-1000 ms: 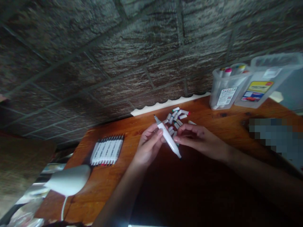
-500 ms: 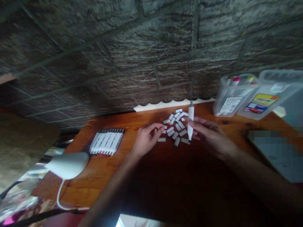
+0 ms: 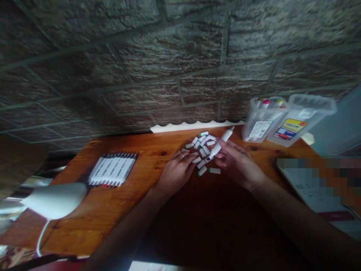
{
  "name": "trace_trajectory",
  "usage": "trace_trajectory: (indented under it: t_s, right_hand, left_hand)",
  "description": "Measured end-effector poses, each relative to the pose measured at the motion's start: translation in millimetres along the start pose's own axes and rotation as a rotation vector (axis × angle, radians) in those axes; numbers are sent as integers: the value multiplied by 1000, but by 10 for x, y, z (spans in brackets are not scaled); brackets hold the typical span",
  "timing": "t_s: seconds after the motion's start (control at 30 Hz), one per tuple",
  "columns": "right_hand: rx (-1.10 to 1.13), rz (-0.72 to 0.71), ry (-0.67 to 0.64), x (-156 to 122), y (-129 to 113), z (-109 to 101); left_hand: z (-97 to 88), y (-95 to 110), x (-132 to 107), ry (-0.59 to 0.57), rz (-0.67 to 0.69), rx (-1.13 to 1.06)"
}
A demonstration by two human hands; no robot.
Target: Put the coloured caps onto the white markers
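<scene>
The right hand pinches the white marker in closed fingers, beside loose caps near the back edge of the table; the left hand curls over caps, hold unclear; best keep the marker's dark tip clear

Right hand holds marker (tilted).

Bare forearms, left hand, thin shiny ring on it
</scene>
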State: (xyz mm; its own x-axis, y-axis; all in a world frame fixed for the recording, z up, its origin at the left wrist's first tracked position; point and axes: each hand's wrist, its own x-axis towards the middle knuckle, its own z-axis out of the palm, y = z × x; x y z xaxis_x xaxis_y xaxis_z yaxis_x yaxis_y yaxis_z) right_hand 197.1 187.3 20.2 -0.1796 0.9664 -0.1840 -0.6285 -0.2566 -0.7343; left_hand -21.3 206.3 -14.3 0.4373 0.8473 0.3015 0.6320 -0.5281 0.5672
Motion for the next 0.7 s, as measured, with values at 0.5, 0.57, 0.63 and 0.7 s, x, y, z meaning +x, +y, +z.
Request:
trace_trajectory:
  t_s: [0.5,0.57,0.63,0.7]
  right_hand:
    - [-504,-404,45,-136,-94,72]
    - [-618,-492,49,-180,-106,95]
    - [-722,-583,43,-225,-99,124]
    - [-809,-671,24,-260,-75,147]
  left_hand:
    - [-184,327,-65,131,159,-100]
    - [-188,348,-70,138,167,-72]
    - [-186,358,-73,132,179,-46]
    - [-174,356,-73,127,196,-31]
